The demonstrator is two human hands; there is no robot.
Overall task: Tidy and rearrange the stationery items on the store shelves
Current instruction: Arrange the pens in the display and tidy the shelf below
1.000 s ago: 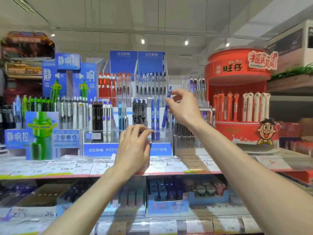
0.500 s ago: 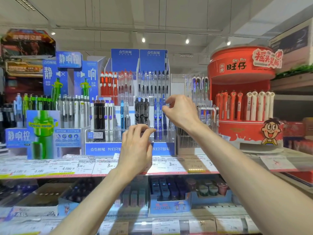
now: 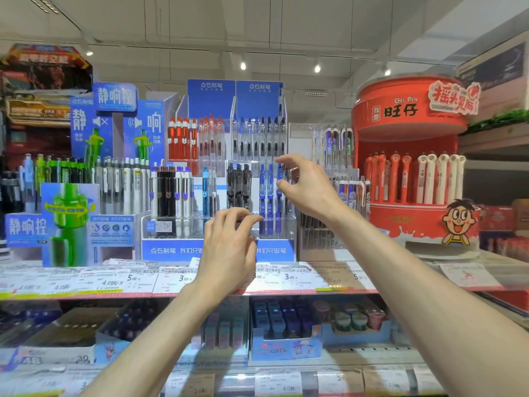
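A blue pen display stand (image 3: 171, 250) sits on the upper shelf, with clear tiers of upright pens. Several blue pens (image 3: 266, 193) stand in its right front slot. My right hand (image 3: 307, 186) is at the top of the rightmost blue pen (image 3: 280, 207), thumb and forefinger spread apart around its cap; the pen stands in the slot. My left hand (image 3: 229, 247) is lower, fingers bunched against the stand's clear front, with nothing visible in them. Black pens (image 3: 239, 187) fill the slot to the left of the blue ones.
A red round gel pen display (image 3: 409, 116) stands to the right, a light blue and green pen display (image 3: 68, 219) to the left. Price tags (image 3: 114, 282) line the shelf edge. Boxes of small stationery (image 3: 286, 343) fill the lower shelf.
My right hand has lowered the blue pen from above the stand into the right front slot, and its fingers have spread. My left hand has stayed at the stand's front.
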